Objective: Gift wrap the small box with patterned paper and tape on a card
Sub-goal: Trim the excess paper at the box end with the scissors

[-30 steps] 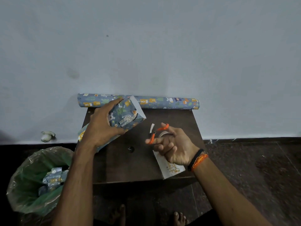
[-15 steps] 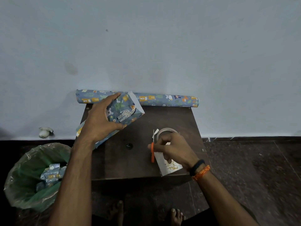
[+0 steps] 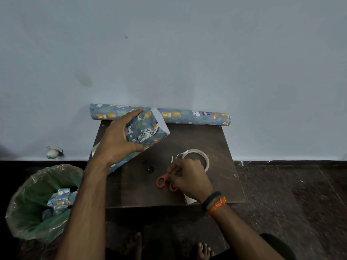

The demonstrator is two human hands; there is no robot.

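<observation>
A: Which step is this?

B: Taping the wrap. The left hand (image 3: pixel 117 139) curls thumb and fingers round the small box in blue animal-print paper (image 3: pixel 145 131), at the dark wooden desk's (image 3: pixel 221 143) far left corner

A: And the right hand (image 3: pixel 187 176)?

B: Near the desk's front, fingers bent over the orange-handled scissors (image 3: pixel 164 182), beside the clear tape ring (image 3: pixel 196 158). Next I'd expect a strip to be cut for the loose flap
</observation>
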